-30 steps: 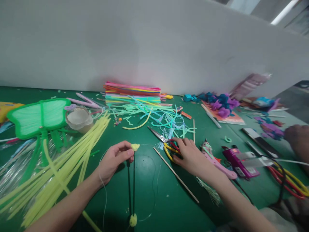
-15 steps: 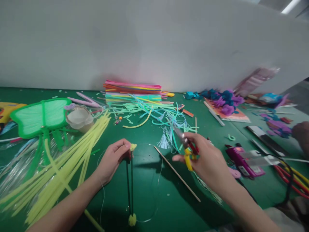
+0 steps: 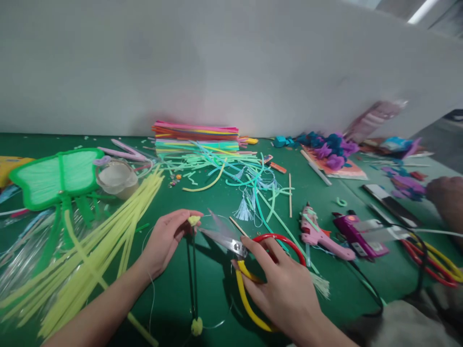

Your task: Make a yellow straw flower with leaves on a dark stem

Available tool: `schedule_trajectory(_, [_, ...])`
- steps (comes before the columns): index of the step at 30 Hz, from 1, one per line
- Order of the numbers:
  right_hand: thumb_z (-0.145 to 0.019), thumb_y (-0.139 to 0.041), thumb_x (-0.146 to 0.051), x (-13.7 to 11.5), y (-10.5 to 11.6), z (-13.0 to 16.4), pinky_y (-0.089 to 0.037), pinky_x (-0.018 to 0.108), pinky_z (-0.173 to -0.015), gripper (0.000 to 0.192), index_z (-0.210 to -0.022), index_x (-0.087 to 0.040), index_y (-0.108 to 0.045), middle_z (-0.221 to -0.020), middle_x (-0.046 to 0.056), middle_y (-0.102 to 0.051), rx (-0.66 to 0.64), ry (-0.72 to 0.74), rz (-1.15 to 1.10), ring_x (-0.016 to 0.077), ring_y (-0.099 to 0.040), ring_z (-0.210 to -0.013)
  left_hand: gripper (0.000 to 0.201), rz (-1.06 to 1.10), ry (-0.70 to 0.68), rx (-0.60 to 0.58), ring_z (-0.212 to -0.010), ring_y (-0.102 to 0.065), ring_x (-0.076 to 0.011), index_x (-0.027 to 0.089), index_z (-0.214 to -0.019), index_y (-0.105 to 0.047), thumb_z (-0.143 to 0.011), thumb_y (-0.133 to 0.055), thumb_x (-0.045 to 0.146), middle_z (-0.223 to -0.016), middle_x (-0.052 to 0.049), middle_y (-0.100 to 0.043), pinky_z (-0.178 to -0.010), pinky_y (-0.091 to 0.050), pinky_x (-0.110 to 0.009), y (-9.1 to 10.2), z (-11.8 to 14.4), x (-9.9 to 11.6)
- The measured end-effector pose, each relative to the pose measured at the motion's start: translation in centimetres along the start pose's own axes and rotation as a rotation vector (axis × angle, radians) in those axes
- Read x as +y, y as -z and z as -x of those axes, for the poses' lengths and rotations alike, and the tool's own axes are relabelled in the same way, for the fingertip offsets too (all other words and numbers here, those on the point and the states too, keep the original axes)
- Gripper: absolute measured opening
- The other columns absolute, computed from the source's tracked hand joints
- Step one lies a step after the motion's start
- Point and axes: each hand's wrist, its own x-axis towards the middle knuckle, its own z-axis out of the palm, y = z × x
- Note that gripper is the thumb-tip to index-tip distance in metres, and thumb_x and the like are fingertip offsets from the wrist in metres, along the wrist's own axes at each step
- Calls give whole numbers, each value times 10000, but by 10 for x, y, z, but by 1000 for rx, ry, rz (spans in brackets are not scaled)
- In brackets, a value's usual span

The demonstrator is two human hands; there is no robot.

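Observation:
My left hand (image 3: 164, 238) pinches the yellow fuzzy tip (image 3: 193, 220) of a pair of thin dark stems (image 3: 193, 274), which end in a second yellow pom (image 3: 197, 326) near the table's front edge. A thin clear thread loops around them. My right hand (image 3: 280, 289) grips scissors (image 3: 231, 243) with red and yellow handles. Their blades are spread open and point left, just right of the yellow tip.
Long yellow-green strips (image 3: 108, 241) fan across the green table (image 3: 217, 202) at left, beside a green butterfly fan (image 3: 54, 176) and a tape roll (image 3: 117, 178). Coloured pipe cleaners (image 3: 197, 137) pile at the back. Pink (image 3: 318, 233) and purple (image 3: 358, 233) glue guns lie right. Another person's hand (image 3: 446, 195) is far right.
My right hand lifted the scissors from the table at right and carried them left, blades now open next to the yellow tip. My left hand kept its hold.

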Motion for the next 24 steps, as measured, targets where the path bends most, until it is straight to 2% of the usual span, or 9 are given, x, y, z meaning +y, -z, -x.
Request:
schedule_trajectory(12, [-822,-620,-421,-7,4,-7,-492,278,-478,372,-1136,-222,-626,-893,74,-655,3,-23,-8,200,-657,-654,212,-12,-5,-21,-666,-567,-137,140,-861,-772,-810,-648,305,-763,-57,-686,-664,-478,-228,2,0,-1])
schedule_trajectory(24, [-815,-624,-438,-8,8,-5,-498,297,-494,358,-1122,-254,-621,-903,58,-666,-60,-66,-23,208,-660,-664,198,3,7,-8,-708,-578,-139,143,-861,-770,-807,-664,300,-804,-63,-702,-662,-482,-217,1,0,0])
